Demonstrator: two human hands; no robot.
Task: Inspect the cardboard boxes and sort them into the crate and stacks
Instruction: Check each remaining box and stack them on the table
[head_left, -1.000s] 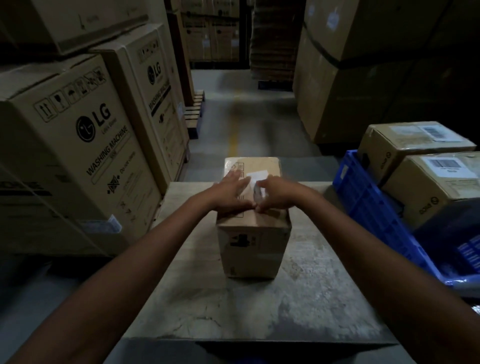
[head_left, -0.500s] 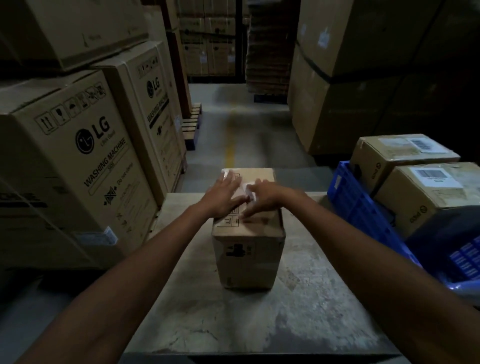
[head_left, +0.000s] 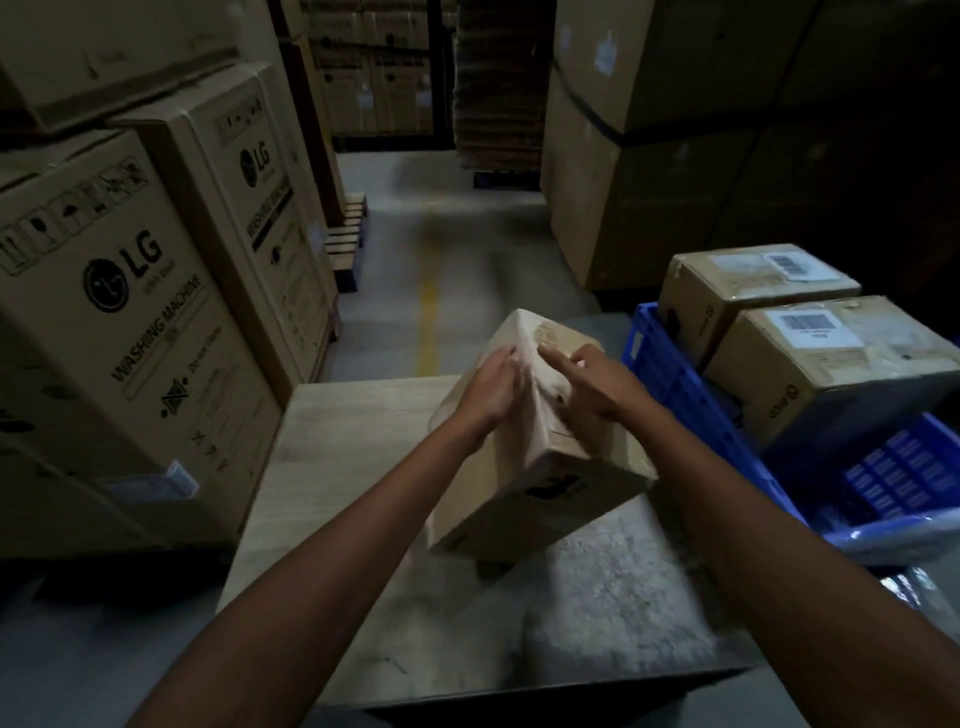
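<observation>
A small cardboard box (head_left: 545, 467) stands tilted on one lower edge on the worn table (head_left: 363, 519), its top rolled toward the right. My left hand (head_left: 488, 395) lies on its left face with the fingers bent over the raised edge. On the upturned face just beside it rests my right hand (head_left: 597, 389), with the index finger stretched out. The blue crate (head_left: 675, 379) sits at the table's right side, with two labelled cardboard boxes (head_left: 753, 291) (head_left: 831, 364) in it.
Tall washing-machine cartons (head_left: 130, 322) are stacked close along the left. Large wrapped cartons (head_left: 649, 156) rise at the back right. An aisle with a yellow floor line (head_left: 427, 312) runs ahead between them. A wooden pallet (head_left: 348, 244) lies by the left stack.
The box stood flat with both hands on its top. It is now tipped up onto an edge and turned toward the right, nearer the crate, with my hands on two adjoining faces.
</observation>
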